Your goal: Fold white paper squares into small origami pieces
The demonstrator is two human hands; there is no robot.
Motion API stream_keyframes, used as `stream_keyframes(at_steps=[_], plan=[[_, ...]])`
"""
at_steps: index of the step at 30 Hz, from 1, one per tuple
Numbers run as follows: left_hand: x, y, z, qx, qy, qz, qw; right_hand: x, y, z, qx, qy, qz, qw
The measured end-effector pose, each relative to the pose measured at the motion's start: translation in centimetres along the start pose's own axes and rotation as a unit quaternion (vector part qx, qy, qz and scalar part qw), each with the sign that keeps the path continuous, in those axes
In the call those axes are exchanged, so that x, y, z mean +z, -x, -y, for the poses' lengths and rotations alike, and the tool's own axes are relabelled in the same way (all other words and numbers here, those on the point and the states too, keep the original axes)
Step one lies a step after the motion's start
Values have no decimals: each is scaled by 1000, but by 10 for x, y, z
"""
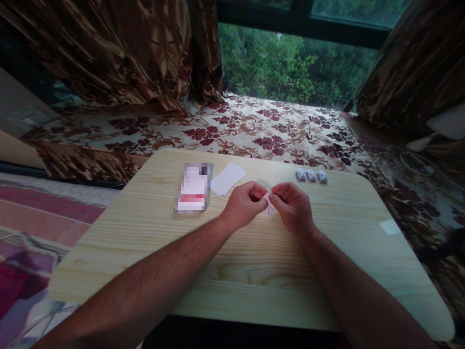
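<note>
My left hand and my right hand meet over the middle of a light wooden table. Both pinch one small folded piece of white paper between thumbs and fingertips, just above the tabletop. Most of the paper is hidden by my fingers. A stack of white paper slips lies just behind my left hand. Three small folded paper shapes stand in a row behind my right hand.
A blurred flat rectangle lies left of the paper slips. A floral cloth covers the ledge behind the table, with patterned curtains on both sides of a window. A striped rug lies at left.
</note>
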State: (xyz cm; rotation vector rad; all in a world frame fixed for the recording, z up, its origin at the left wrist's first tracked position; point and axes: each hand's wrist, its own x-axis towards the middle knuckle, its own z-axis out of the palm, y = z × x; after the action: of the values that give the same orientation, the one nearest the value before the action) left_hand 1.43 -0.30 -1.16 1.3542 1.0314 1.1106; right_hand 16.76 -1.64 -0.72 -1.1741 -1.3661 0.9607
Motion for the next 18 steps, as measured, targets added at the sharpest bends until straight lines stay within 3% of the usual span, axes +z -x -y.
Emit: stream_keyframes(at_steps=[13,18], plan=[[0,0,1,1,-4,5,1000,0,-1,0,-12,-47,2,999],[0,1,-6,-13,-10,10,1000,-1,-2,1,-5,-21,12,1000]])
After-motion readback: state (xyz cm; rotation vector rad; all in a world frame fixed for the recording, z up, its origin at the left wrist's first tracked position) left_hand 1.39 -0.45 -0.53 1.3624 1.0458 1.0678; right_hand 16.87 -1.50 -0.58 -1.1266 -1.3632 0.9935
